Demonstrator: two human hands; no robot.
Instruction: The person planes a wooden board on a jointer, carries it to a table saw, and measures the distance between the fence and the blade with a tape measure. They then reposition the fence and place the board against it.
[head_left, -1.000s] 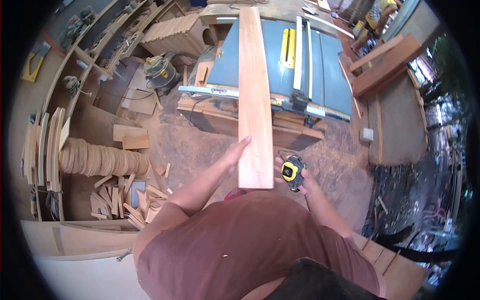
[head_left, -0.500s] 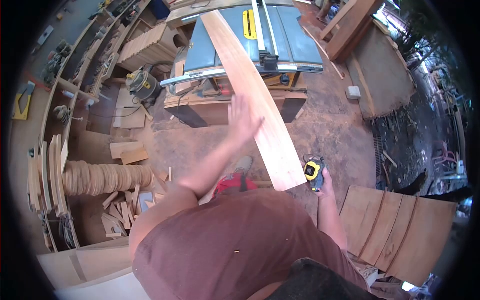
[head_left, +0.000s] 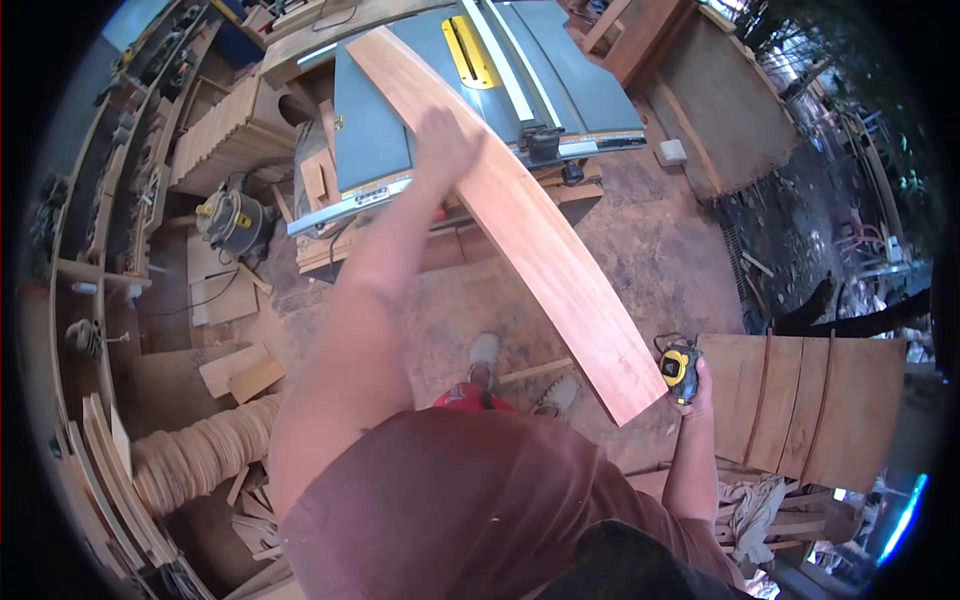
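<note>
A long, slightly curved wooden board slants from the blue-grey saw table down toward my body, its far end resting over the table. My left hand lies on the board's upper part; its fingers are smeared by motion. At the board's near right corner, my right hand is wrapped round a black and yellow tape measure. No drawn-out tape can be made out.
A yellow insert and a metal fence are on the saw table. A shop vacuum stands at the left, near shelves and stacked wood pieces. Wooden panels lie at the right.
My left hand has moved farther up the board, toward its far end. The view has shifted, and the board's near end and my right hand with the tape measure appear farther right and lower.
</note>
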